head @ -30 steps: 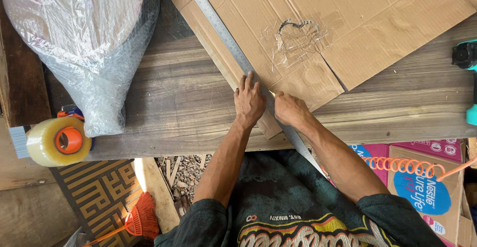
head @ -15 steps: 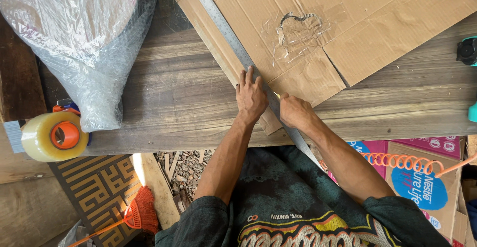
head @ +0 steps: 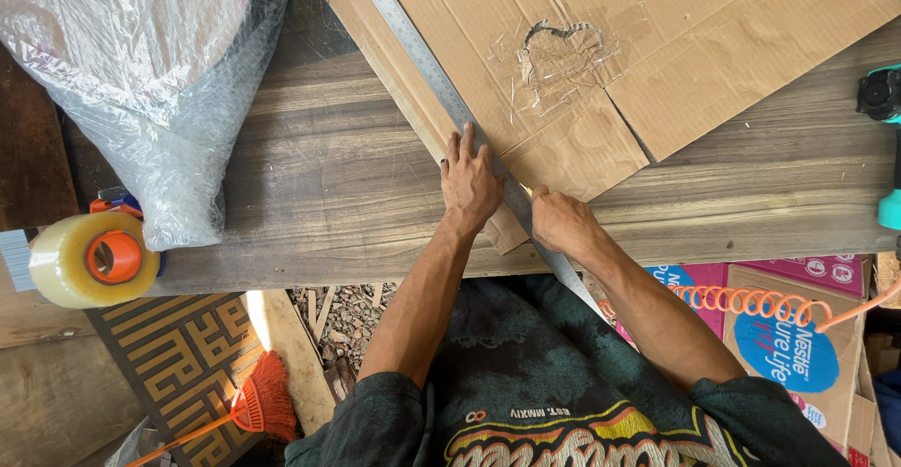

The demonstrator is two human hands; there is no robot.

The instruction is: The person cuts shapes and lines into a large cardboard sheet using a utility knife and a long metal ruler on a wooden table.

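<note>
A large sheet of brown cardboard [head: 676, 45] lies on a dark wooden table [head: 328, 185]. A long metal ruler [head: 422, 63] runs diagonally across the sheet's left part. My left hand [head: 469, 181] presses flat on the ruler and the narrow cardboard strip beside it. My right hand [head: 558, 221] is closed around a small cutter with a yellow tip, set against the ruler's right edge; the tool is mostly hidden by my fingers. A patch of clear tape [head: 558, 49] sticks to the cardboard further up.
A big roll of bubble wrap [head: 141, 82] lies at the table's left. A tape dispenser with clear tape [head: 89, 260] sits at the left edge. A teal tool [head: 887, 101] and an orange coiled hose [head: 751, 300] are at the right. Boxes and a broom [head: 253, 406] lie below.
My right hand has slid a little down along the ruler toward me. My left hand stays pressed on the ruler.
</note>
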